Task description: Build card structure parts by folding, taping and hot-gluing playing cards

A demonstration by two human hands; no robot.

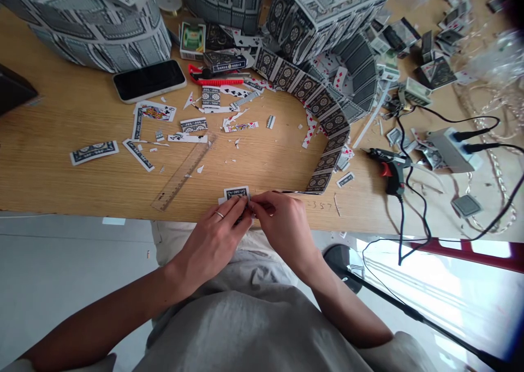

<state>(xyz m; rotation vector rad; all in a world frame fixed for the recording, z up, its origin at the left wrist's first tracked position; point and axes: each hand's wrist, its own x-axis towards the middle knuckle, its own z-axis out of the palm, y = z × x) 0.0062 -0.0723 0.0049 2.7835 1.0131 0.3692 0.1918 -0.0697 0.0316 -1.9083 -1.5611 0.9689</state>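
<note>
At the table's front edge, a dark-backed playing card (236,192) lies under the fingers of my left hand (219,235), which press and hold it. My right hand (284,227) is closed in a pinch at the card's right edge; its fingertips partly hide what they grip. Behind the right knuckles ends a long curved band of joined playing cards (327,107), standing on edge. Left of the hands lies a clear ruler (184,172), with cut card strips (138,154) and scraps around it.
Card-covered containers (110,39) and a card-covered box (323,14) stand at the back. A phone (149,81) and a red-handled cutter (216,80) lie before them. On the right are a glue gun (391,170), a power strip (454,149) and loose cables.
</note>
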